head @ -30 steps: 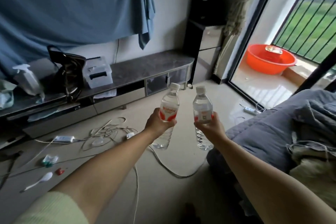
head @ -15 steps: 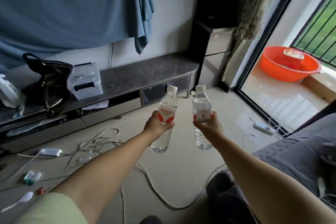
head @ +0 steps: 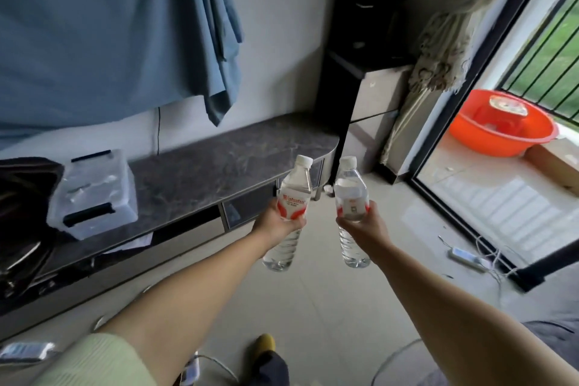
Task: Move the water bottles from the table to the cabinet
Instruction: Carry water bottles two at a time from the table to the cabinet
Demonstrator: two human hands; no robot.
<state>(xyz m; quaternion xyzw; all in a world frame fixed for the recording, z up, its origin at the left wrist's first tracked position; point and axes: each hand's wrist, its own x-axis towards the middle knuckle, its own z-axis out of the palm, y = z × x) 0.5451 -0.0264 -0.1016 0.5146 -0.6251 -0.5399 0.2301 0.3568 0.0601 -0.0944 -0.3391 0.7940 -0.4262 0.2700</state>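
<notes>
**Two bottles carried toward the cabinet**

While both arms were held out over the floor, the left hand (head: pixel 279 222) wrapped its fingers round one bottle (head: pixel 289 213) and the right hand (head: pixel 365 226) curled round the other bottle (head: pixel 351 210), both upright in the air, near the cabinet's (head: pixel 219 166) right end. This looked like the carrying step; next, setting them on its bare top. The left label read roughly "Wahaha"; the right was unreadable.

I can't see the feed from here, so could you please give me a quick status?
Left hand grips one water bottle, right hand the other. Both upright, in the air. Cabinet top ahead, bare near them.
</notes>
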